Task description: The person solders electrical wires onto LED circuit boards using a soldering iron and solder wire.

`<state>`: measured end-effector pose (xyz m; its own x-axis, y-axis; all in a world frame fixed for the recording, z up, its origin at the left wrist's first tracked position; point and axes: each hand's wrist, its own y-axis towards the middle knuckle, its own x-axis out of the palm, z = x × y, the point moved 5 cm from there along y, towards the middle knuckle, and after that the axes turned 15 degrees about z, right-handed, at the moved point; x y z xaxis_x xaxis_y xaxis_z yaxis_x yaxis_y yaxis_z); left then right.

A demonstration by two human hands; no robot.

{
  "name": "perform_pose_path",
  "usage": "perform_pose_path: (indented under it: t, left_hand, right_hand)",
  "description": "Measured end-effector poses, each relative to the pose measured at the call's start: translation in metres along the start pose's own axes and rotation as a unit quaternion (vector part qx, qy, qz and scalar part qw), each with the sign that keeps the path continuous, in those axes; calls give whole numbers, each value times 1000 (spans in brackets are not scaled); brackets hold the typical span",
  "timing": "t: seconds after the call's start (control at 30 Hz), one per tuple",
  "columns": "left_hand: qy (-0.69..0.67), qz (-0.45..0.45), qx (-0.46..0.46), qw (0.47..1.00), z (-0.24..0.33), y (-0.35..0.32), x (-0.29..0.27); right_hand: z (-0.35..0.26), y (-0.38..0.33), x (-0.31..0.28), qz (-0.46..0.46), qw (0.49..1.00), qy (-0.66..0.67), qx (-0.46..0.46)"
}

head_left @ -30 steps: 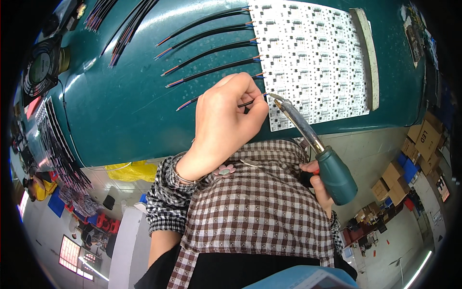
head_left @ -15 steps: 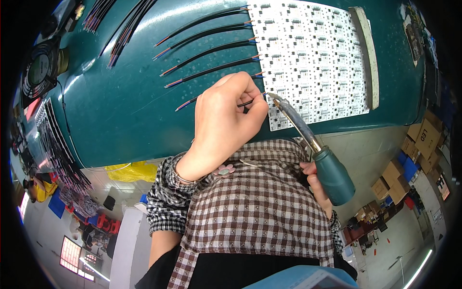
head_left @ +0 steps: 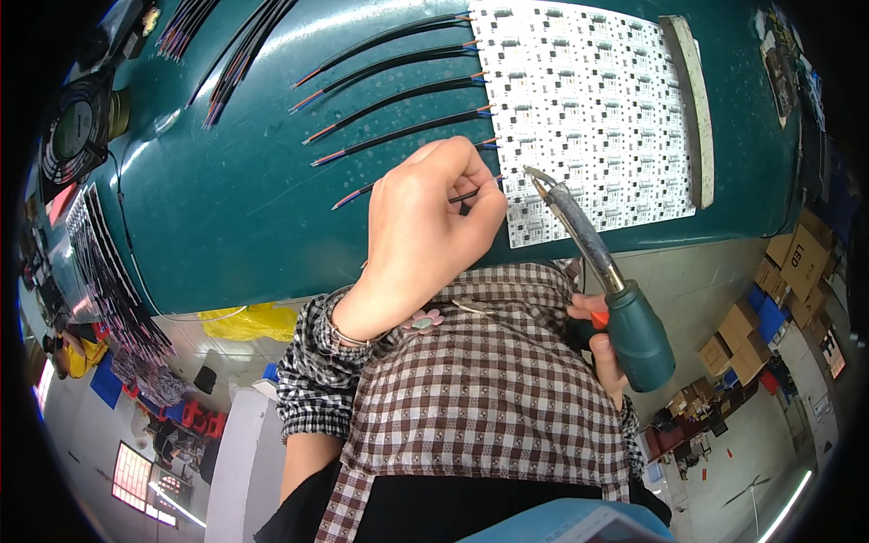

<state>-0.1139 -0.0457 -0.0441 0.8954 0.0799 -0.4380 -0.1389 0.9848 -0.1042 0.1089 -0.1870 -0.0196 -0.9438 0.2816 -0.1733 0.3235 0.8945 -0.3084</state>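
1. The person's left hand (head_left: 425, 231) was curled with fingertips pressed together, pinching a thin black sheathed wire (head_left: 471, 193) whose stripped end lay at the left edge of the white rectangular circuit panel studded with small dark components (head_left: 588, 109).

2. The right hand (head_left: 602, 348) was wrapped around the green handle of a soldering iron with a long grey metal barrel (head_left: 588, 249); its tip hovered just beside the wire's end at the panel's lower left edge (whether it actually touched the pad, I could not tell).

3. Five more black wires (head_left: 389, 90) lay in a fan across the teal glossy worktop (head_left: 226, 199), each with its inner end at the panel's left edge and red and blue cores showing at the outer end. They looked already joined, top to bottom, so I judged the pinched wire to be the sixth in the row, with this joint not yet finished.

4. A loose bundle of similar wires (head_left: 235, 45) lay near the far left of the worktop, well apart from the panel.

5. The panel itself lay flat, with a pale strip (head_left: 692, 100) along its right side.
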Motion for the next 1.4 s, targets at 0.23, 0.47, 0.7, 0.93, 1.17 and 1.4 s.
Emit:
perform_pose_path:
  t: [0.23,0.47,0.7,0.93,1.17,1.4]
  left_hand:
    - [-17,-27,-10,999,-2,8,1]
    - [-2,-28,-16,999,-1,9,2]
    - [-5,-21,-14,1000,-2,8,3]
    - [7,-19,1,1000,0,9,3]
    - [16,-19,-1,1000,1,9,2]
    - [15,-15,2,1000,0,8,4]
  right_hand:
    - [3,1,-1,13,1000,9,2]
    - [5,-1,-4,-9,999,-30,-28]
    - [8,-2,0,2,1000,-14,6]
    - [12,-3,-2,16,1000,-16,17]
    - [10,-1,-3,28,998,-30,39]
    - [10,-6,-7,0,994,-108,-17]
